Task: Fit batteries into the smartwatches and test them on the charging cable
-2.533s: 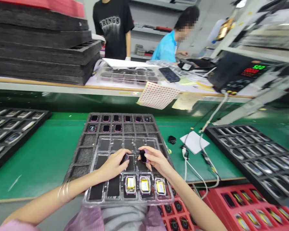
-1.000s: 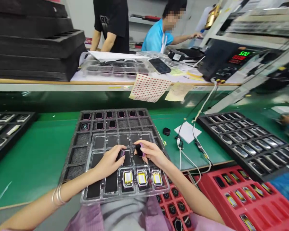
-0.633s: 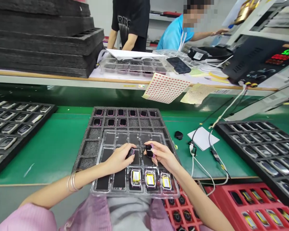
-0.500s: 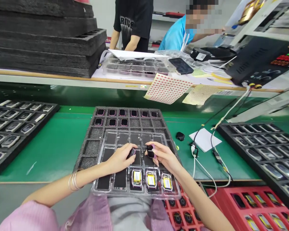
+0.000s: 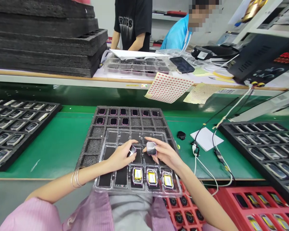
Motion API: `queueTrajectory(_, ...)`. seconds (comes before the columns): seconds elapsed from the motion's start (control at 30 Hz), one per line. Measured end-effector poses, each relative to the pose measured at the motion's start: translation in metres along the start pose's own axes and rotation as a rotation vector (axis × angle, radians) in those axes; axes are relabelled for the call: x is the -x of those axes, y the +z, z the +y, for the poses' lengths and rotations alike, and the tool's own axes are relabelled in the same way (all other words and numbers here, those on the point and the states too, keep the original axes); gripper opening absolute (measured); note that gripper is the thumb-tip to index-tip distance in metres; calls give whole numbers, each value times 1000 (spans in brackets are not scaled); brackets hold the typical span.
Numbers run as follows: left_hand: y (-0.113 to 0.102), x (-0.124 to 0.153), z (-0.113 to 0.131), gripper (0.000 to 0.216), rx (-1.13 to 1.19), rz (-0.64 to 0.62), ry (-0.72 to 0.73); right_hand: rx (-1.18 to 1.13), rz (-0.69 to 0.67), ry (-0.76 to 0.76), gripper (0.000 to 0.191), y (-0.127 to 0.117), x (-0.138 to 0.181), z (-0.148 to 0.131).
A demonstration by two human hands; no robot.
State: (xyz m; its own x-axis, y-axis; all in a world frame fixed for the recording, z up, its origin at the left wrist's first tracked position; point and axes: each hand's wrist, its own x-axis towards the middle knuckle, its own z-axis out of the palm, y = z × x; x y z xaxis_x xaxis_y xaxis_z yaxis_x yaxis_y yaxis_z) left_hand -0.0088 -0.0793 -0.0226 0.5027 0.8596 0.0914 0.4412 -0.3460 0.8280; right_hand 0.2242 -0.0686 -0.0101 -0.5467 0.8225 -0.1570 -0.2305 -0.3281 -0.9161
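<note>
My left hand (image 5: 121,156) is closed on a small pink-edged watch case (image 5: 132,150) over a clear plastic tray (image 5: 103,184). My right hand (image 5: 164,154) pinches a second small watch case (image 5: 151,148), whose pale shiny face is turned up. The two hands sit close together above the tray's middle row. The tray lies on a black foam tray (image 5: 92,147). Three watch bodies with yellow batteries (image 5: 152,176) fill the tray's near row. Several pink-rimmed watch cases (image 5: 122,112) sit in the foam tray's far rows.
Black trays of watch parts lie left (image 5: 12,123) and right (image 5: 267,147) on the green belt (image 5: 62,138). Red trays (image 5: 252,205) sit at lower right. Cables (image 5: 207,166), a white pad (image 5: 206,139), sticker sheets (image 5: 168,87) and a foam stack (image 5: 45,41) surround. Two people stand behind the far bench.
My right hand has turned its watch case so a pale shiny face shows instead of the dark one. The view has shifted slightly. Both hands stay over the clear tray.
</note>
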Motion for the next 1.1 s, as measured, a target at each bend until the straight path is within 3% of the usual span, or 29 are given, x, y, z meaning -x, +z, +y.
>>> queueTrajectory(0.1,-2,-2,-2,42,67,51,10,87,30,-52,40,-6,-12,-10)
queueTrajectory(0.27,-14,-28,-3,50,182,106,24,668,239,-239,41,-39,-56,-33)
queueTrajectory(0.37,-24,-61,-3,45,42,122,74,843,357,-298,40,-65,-91,-37)
queueTrajectory(0.5,-29,-111,-13,41,-208,184,119,1112,456,-292,23,-83,-121,-34)
queueTrajectory(0.63,-23,-142,-33,37,-337,156,69,1387,399,-240,13,-85,-120,-37)
queueTrajectory(0.8,-18,-148,-48,36,-453,108,7,1657,326,-165,30,-87,-97,-38)
queueTrajectory(1.0,-18,-150,-48,32,-483,107,5,1721,323,-164,43,-81,-93,-36)
queueTrajectory(1.1,-21,-145,-40,30,-468,115,30,1673,373,-246,36,-63,-87,-45)
